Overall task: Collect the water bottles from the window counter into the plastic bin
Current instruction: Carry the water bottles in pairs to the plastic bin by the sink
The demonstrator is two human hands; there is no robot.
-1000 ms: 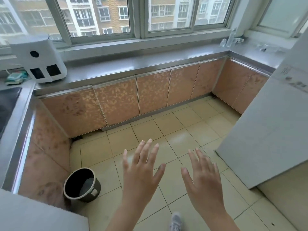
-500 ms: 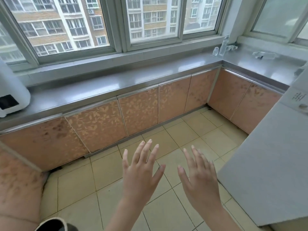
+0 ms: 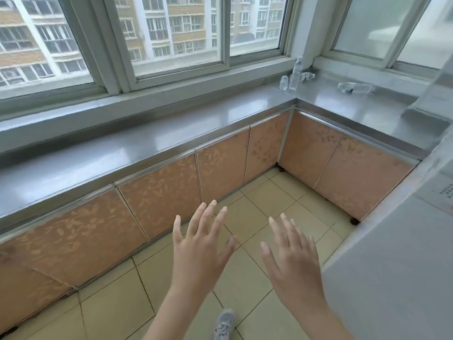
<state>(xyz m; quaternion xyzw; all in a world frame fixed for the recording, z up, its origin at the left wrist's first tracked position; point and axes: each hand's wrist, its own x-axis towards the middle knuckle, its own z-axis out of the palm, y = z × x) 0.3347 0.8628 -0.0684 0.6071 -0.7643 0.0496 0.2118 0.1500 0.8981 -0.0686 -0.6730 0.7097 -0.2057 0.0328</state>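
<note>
Upright water bottle point(image 3: 296, 72) in counter point(image 3: 171, 133) corner, another point(image 3: 354, 87) flat, lengthwise along counter

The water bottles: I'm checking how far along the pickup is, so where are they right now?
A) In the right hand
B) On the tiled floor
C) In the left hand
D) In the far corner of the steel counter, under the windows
D: the clear water bottles sit in the counter corner, while the left hand and right hand are spread open and empty over the floor.
</note>
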